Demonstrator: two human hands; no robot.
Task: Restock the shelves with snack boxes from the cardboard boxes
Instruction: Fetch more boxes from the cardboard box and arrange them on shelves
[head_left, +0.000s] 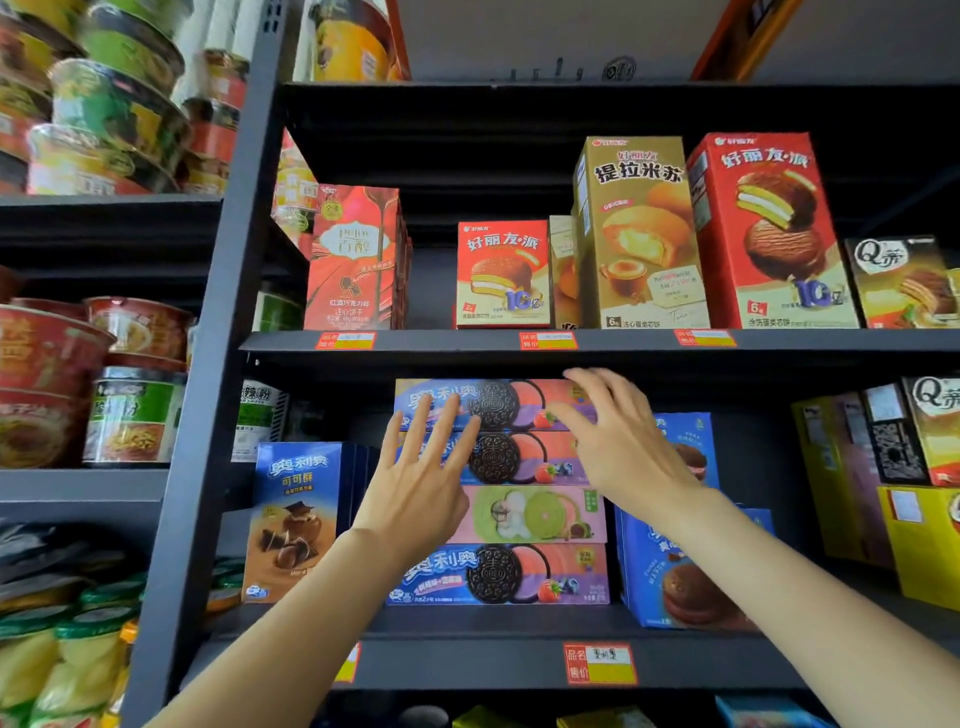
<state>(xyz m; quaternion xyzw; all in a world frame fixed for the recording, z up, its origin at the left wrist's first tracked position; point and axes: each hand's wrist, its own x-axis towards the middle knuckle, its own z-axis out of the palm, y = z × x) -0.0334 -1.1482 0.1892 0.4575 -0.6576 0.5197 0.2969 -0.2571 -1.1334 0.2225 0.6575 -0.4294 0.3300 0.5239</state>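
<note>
Even, fairly bright light falls on the box fronts, while the shelf (519, 340) recesses behind stay dark. Wide-angle distortion bends the edges; the noodle cups (104, 104) far left blur.

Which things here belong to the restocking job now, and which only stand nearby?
Part of the job:
- left hand, fingers straight against the stack
- right hand, open at the top box
- stack of four flat cookie boxes
- middle shelf

Only nearby:
- noodle cups
- tall red pie box
- gold cake box
- blue pie boxes
</note>
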